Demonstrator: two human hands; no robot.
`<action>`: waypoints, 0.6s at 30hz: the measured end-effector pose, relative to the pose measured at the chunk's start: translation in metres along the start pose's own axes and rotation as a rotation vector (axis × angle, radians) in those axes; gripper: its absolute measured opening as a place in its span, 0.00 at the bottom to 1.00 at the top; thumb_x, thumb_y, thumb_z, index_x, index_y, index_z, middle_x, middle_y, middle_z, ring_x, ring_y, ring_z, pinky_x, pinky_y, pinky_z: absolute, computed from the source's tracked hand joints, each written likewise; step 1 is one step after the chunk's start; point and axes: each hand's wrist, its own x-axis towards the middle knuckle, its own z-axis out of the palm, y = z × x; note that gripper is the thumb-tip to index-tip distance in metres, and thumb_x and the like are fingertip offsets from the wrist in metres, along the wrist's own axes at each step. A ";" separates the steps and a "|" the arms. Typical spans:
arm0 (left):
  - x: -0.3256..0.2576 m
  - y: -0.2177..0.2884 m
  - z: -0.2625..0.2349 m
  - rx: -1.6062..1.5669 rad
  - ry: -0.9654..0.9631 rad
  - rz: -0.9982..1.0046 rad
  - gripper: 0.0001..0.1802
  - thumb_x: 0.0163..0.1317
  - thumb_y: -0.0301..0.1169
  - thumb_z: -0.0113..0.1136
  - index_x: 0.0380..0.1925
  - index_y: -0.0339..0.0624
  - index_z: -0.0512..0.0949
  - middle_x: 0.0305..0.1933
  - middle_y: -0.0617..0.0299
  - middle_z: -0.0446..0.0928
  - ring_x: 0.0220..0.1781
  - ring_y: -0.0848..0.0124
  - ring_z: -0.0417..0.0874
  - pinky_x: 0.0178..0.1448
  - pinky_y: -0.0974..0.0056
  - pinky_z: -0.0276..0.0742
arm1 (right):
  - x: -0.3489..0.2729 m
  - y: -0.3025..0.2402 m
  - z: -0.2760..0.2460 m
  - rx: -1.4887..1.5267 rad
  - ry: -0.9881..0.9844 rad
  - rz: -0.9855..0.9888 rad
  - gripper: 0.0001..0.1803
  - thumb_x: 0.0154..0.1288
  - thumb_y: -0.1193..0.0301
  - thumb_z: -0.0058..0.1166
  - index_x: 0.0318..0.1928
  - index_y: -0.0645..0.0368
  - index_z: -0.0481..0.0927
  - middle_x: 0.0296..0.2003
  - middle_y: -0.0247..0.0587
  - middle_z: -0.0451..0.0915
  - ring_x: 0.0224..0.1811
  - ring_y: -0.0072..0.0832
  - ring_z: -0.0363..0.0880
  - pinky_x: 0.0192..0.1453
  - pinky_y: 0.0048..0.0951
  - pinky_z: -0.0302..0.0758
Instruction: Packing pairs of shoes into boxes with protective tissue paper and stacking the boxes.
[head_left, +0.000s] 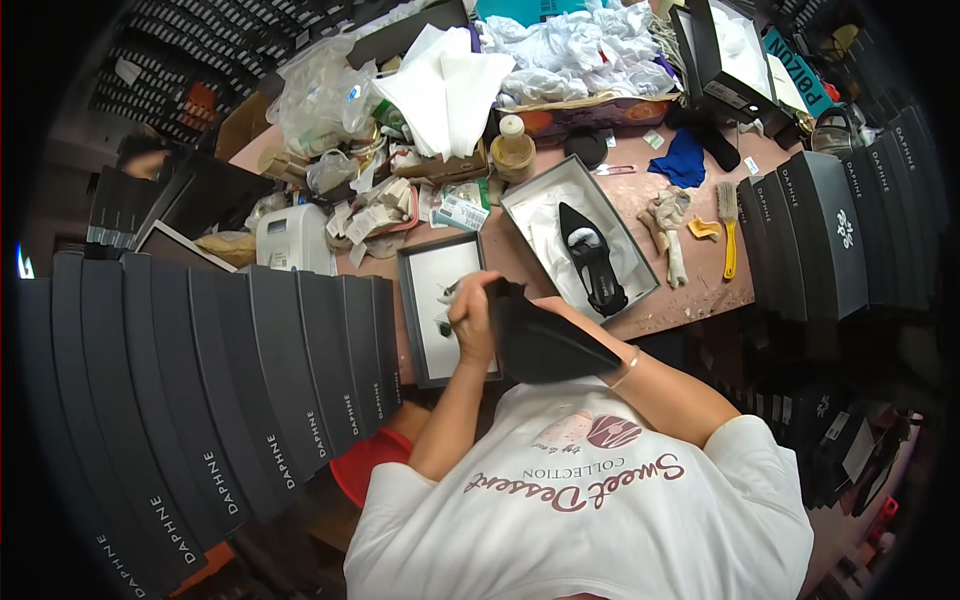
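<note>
Above my lap I hold a black pointed shoe (550, 342), its tip toward the lower right and slightly blurred. My left hand (473, 312) is closed, its curled fingers against the shoe's upper left end. My right hand (552, 306) grips the shoe from the far side, and most of its fingers are hidden behind it. Just beyond, a matching black slingback shoe (590, 257) lies on white paper in an open shoebox (640, 262). Beside my left hand is a grey-rimmed box lid (425, 350) with small dark and pale bits in it.
Dark shoeboxes (220, 380) stand in a long row on the left, and more shoeboxes (810, 230) on the right. A yellow-handled brush (729, 245), a blue cloth (682, 158), a bottle (512, 150) and a box of crumpled paper (585, 117) occupy the pink table (690, 300).
</note>
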 end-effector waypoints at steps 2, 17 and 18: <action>-0.002 -0.004 0.002 -0.372 0.026 -0.240 0.20 0.69 0.34 0.39 0.37 0.30 0.78 0.40 0.50 0.77 0.43 0.60 0.77 0.53 0.61 0.71 | -0.008 -0.010 0.018 0.098 0.107 -0.018 0.05 0.67 0.76 0.50 0.39 0.65 0.78 0.30 0.26 0.76 0.33 0.13 0.71 0.33 0.19 0.70; -0.012 -0.050 -0.001 -1.174 -0.037 -0.871 0.18 0.65 0.41 0.53 0.41 0.37 0.78 0.39 0.54 0.81 0.42 0.59 0.83 0.51 0.55 0.80 | -0.044 -0.026 -0.093 -0.314 0.639 -0.228 0.13 0.65 0.75 0.52 0.48 0.68 0.79 0.34 0.30 0.77 0.36 0.15 0.72 0.40 0.19 0.71; -0.014 -0.049 -0.003 -1.189 -0.111 -0.825 0.18 0.64 0.41 0.54 0.41 0.36 0.78 0.39 0.53 0.81 0.41 0.57 0.83 0.51 0.53 0.81 | -0.056 -0.028 -0.104 -0.479 0.644 -0.275 0.14 0.65 0.75 0.53 0.49 0.68 0.79 0.35 0.31 0.77 0.37 0.15 0.72 0.40 0.18 0.71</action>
